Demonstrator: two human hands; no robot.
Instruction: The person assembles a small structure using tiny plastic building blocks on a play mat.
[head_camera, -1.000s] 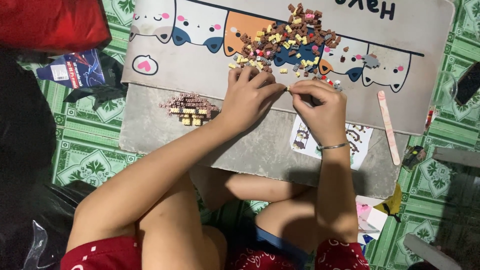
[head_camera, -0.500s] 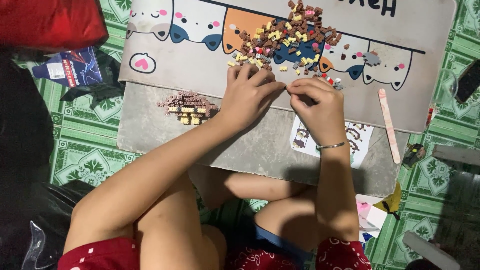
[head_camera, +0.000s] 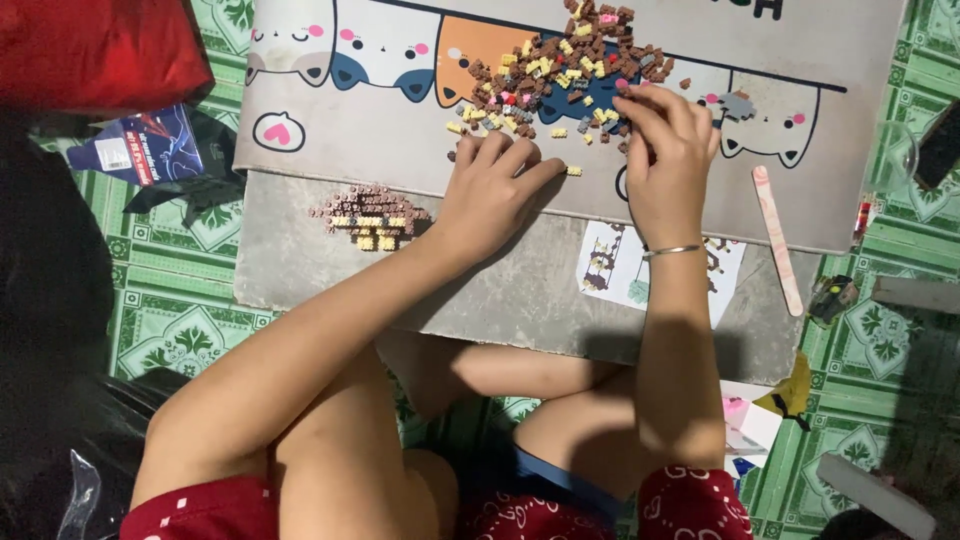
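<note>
Head view, seated at a low board. My left hand (head_camera: 490, 195) lies palm down on the mat (head_camera: 400, 130), fingers spread flat and holding nothing, just below the brick pile (head_camera: 560, 65); one loose yellow brick (head_camera: 574, 171) sits at its fingertips. My right hand (head_camera: 665, 160) reaches into the near edge of the pile with fingers curled and tips drawn together; whether a brick is pinched between them I cannot tell, as the tips are hidden against the bricks. The part-built model (head_camera: 370, 215), brown and yellow, rests well to the left on the grey board (head_camera: 480, 300), apart from both hands. An instruction sheet (head_camera: 615, 265) lies under my right wrist; a pink stick (head_camera: 778, 240) lies to its right. I judge the step in hand to be sorting and picking a brick from the pile. The next move calls for a fine fingertip pinch on a single brick, then a carry leftward to the model without scattering neighbours.
</note>
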